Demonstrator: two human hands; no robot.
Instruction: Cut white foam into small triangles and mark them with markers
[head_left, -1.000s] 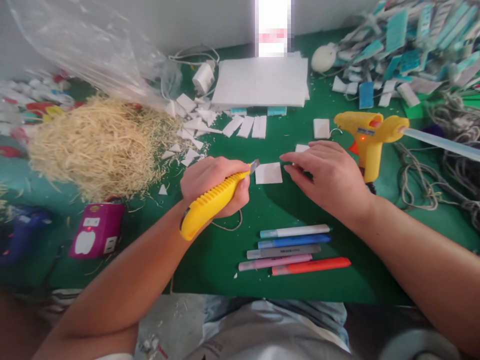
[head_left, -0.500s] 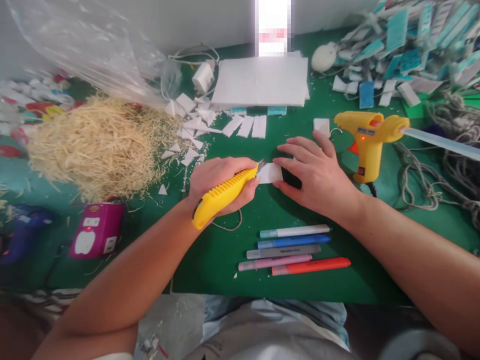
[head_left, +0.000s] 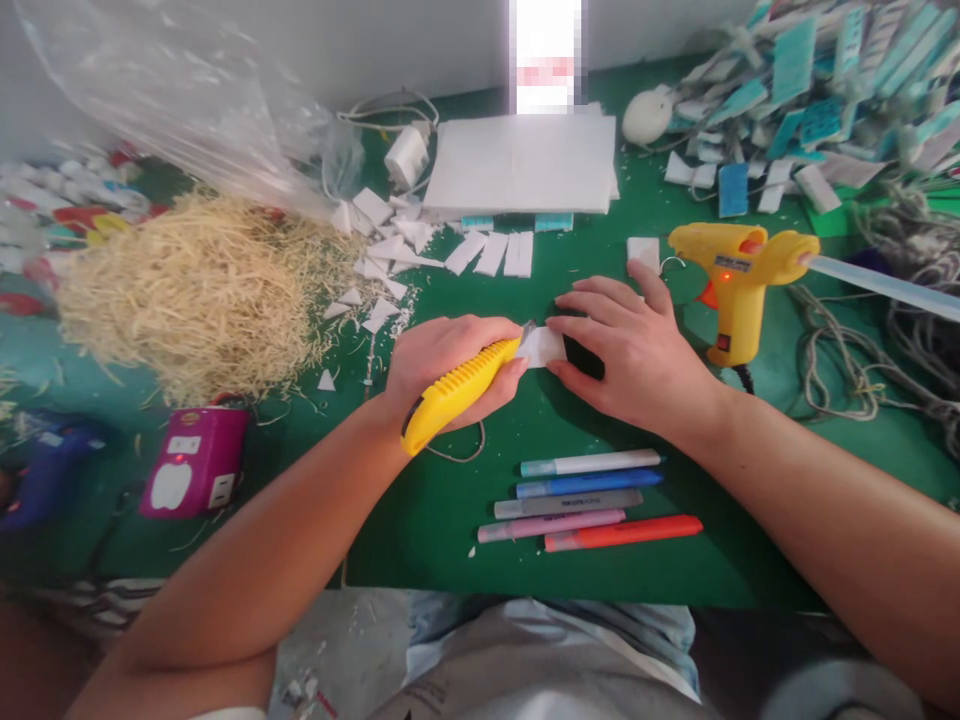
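My left hand [head_left: 457, 365] is wrapped around a yellow utility knife [head_left: 457, 392], its blade tip lying over a small white foam piece [head_left: 543, 346] on the green table. Left fingertips reach the near-left side of that piece. From the other side, my right hand [head_left: 626, 335] grips the piece's right end between thumb and index finger, the remaining fingers spread over the table. Just beyond the right fingers is another white block [head_left: 643, 256]. Part of the blade and the piece's left end are hard to make out.
Several markers [head_left: 592, 500] lie in front of my hands. A yellow glue gun [head_left: 739, 285] stands to the right, below a heap of foam scraps [head_left: 795, 100]. Straw [head_left: 195, 290], white offcuts [head_left: 390, 245] and a magenta power adapter [head_left: 195, 462] are leftward; white sheets [head_left: 521, 165] lie behind.
My left hand and the knife have shifted slightly to the right, so the blade sits further over the white foam piece. My right hand stays in place.
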